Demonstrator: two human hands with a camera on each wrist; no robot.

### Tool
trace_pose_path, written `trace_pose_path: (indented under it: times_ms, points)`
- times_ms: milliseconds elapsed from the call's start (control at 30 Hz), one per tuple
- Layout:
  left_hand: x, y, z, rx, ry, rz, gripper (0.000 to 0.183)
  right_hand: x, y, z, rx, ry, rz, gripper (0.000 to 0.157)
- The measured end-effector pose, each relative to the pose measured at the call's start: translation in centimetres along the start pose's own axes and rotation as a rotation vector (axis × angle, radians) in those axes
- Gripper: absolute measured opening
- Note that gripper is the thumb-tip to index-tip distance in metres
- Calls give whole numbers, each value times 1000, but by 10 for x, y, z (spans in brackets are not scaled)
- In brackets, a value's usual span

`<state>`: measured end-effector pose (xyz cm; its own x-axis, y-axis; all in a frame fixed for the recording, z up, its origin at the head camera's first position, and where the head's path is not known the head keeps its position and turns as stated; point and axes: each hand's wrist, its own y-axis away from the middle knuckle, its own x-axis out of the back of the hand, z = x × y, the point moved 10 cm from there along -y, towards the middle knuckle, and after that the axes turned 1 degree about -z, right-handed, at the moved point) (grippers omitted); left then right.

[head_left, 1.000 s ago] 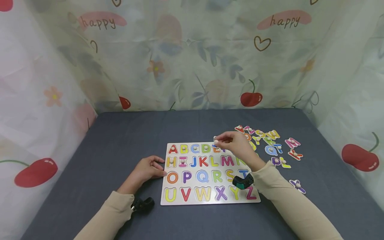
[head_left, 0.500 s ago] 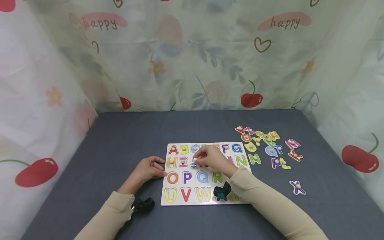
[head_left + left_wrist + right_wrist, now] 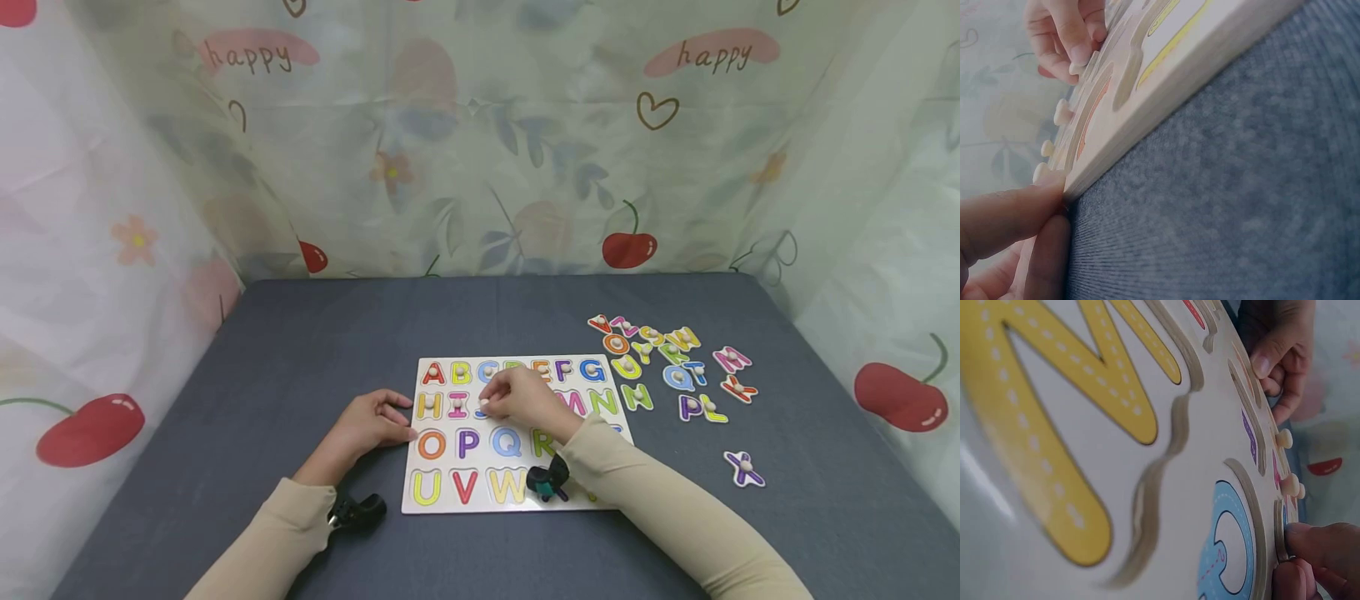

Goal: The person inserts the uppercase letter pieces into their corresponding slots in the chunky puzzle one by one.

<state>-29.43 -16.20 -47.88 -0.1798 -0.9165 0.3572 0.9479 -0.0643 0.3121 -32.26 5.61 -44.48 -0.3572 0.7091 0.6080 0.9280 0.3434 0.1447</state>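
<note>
Beyond both hands we see a patterned curtain, and below them a dark tabletop. The letter board lies flat between the hands, its long axis running from the left hand's side towards the right. The right hand reaches over it from the right and pinches a small round knob, while the left hand, its fingers loosely bent, touches the near-left edge without reaching onto the slots. We take the key relation to be the fit directly under the right fingertips: the blue letter lies there, at the third place in the second row. It looks like the J, but the fingers cover most of it, so we cannot tell its long axis or whether it sits fully down. The right hand is the nearer one, being on it; the left is well apart, with the yellow H and pink I seated between, the I just left of the right fingertips. The right hand itself hides the slots to its right, and its dark wrist camera hangs over the bottom row. Farther right of that hand, the loose letters lie in a scattered group, with a purple X apart and closer to the person. Smallest is the pale knob between the right hand's thumb and finger.
</note>
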Motion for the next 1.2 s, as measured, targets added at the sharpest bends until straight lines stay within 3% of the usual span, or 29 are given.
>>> trace_pose_path:
  times_ms: [633, 867, 1033, 1200]
  points:
    - [-1, 2, 3, -3, 15, -9, 52, 0, -5, 2, 2, 24, -7, 7]
    - [-1, 1, 0, 11, 7, -7, 51, 1, -1, 6, -2, -36, -32, 14]
    - [-1, 2, 1, 11, 3, -8, 52, 20, 5, 15, -47, -114, -13, 21]
    - [-1, 3, 2, 12, 2, -8, 52, 52, 12, 21, -30, -169, 42, 26]
